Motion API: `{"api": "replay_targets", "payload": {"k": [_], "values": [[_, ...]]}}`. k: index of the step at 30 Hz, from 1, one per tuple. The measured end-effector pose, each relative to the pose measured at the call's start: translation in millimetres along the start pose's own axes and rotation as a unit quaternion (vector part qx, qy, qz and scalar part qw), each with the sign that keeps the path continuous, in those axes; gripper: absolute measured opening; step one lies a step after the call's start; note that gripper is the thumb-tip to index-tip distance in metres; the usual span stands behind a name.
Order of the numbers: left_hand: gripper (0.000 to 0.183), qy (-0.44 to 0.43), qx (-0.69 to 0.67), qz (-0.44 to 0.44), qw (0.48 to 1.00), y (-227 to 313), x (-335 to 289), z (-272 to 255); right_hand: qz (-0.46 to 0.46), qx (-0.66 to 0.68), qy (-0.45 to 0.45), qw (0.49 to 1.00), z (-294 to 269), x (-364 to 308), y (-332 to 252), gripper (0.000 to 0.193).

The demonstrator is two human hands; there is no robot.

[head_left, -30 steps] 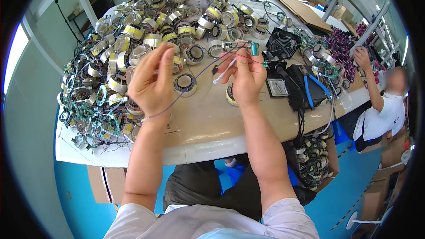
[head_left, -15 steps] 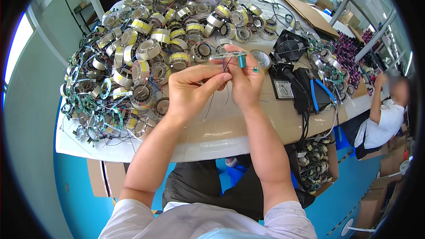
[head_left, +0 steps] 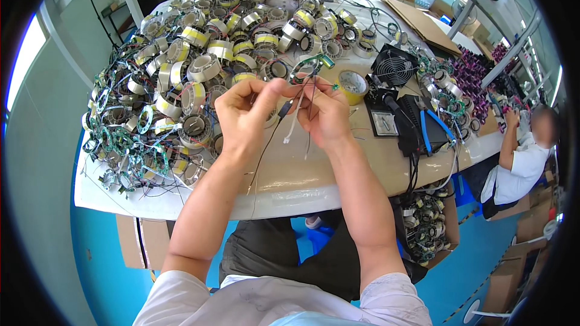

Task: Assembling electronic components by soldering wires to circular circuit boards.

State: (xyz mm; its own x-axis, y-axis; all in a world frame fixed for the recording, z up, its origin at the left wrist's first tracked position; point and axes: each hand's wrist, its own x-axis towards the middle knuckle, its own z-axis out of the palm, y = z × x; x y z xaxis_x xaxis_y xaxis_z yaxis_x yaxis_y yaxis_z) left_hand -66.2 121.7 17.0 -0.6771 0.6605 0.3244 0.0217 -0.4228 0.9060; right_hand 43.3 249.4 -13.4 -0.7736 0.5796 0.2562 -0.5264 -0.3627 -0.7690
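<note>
Presently, in the head view, both hands are held above the middle of the desk, raised clear of its surface. A ring-shaped circuit board, green and fitted with a green cylinder, is held up by the right hand, whose fingers are closed around it and its wires; exact contact points are hidden. Thin wires are pinched between thumb and fingers of the left hand; which strand is gripped cannot be told. A black lead with a dark connector and a white lead ending in a small plug hang between the hands.

A heap of wound metal rings, many banded in yellow tape, is spread from the desk's left edge toward the far edge. Loose green ring boards are tangled near its near left corner.

Just beyond the right hand, a tape roll is seen. Toward the desk's right edge, a black fan, a small tray and blue-handled pliers on a black box are noted. Purple-wound parts are massed beyond these, and a co-worker is seated near the right edge.
</note>
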Motion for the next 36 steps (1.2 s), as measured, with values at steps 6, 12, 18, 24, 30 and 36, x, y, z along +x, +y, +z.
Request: {"api": "replay_targets", "payload": {"k": [6,12,18,24,30,36], "values": [[0.020,-0.005,-0.047,0.063,0.997,-3,1,4,0.023,0.032,0.007,0.999,1,-3,-6,0.023],[0.015,-0.085,-0.022,0.032,0.996,-3,-4,11,0.070,0.003,-0.049,0.996,1,-2,1,0.021],[0.014,0.073,0.098,0.190,0.974,-17,7,10,-0.018,-0.129,0.091,0.987,27,-8,-9,0.025],[0.023,0.065,0.252,0.232,0.937,-28,8,11,-0.184,-0.246,0.087,0.948,8,-5,6,0.017],[0.030,0.022,0.259,0.230,0.938,-29,5,12,-0.171,-0.268,0.091,0.944,11,-2,6,0.019],[0.022,0.038,0.160,0.116,0.980,-28,2,13,-0.211,-0.227,0.114,0.944,13,-2,8,0.017]]}}
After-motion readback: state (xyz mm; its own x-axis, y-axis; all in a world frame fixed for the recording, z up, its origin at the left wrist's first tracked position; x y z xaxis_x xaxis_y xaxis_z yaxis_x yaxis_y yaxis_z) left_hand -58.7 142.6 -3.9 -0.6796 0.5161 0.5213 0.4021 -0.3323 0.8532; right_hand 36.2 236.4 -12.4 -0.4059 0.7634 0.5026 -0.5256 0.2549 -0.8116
